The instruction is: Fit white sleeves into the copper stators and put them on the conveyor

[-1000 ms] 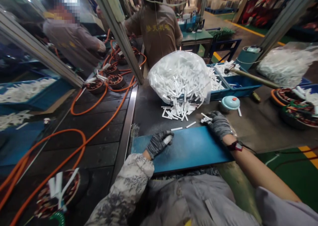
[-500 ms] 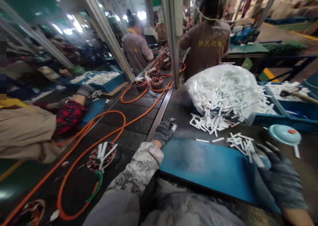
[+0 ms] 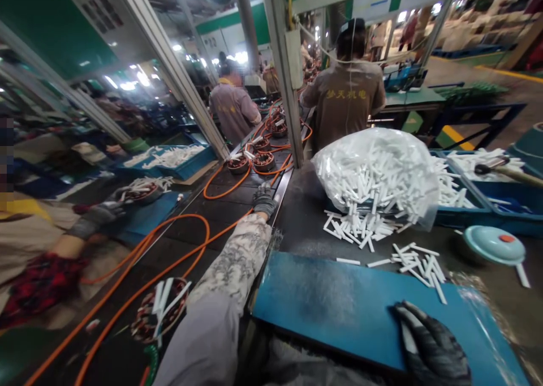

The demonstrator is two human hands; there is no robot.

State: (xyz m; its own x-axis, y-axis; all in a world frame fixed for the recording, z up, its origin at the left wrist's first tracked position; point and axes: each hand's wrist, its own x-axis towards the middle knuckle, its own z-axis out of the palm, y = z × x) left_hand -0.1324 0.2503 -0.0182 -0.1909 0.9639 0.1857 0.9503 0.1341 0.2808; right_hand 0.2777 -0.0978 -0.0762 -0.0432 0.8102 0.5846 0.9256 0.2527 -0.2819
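Observation:
My left hand (image 3: 263, 200), in a grey glove, reaches forward over the conveyor's edge, beside the orange hose (image 3: 237, 223). Its fingers are stretched out and nothing shows in them. Beyond it stand copper-wound stators (image 3: 263, 162) with white tubes on top. My right hand (image 3: 432, 343), in a dark glove, rests loosely open on the blue board (image 3: 322, 295), with nothing visible in it. A small heap of white tubes (image 3: 419, 264) lies just past the board. Another stator (image 3: 139, 318), topped by white tubes, sits to the left of my left sleeve.
A clear plastic bag (image 3: 377, 174) full of white tubes spills onto the bench, in front of blue bins (image 3: 504, 205). A light-blue round lid (image 3: 494, 244) lies at right. A metal post (image 3: 282, 74) rises by the conveyor. A co-worker's gloved hand (image 3: 95, 213) works at left.
My left hand has moved forward from the board's far corner to the conveyor. My right hand has moved left and nearer, onto the board. The co-worker's hands at left have shifted.

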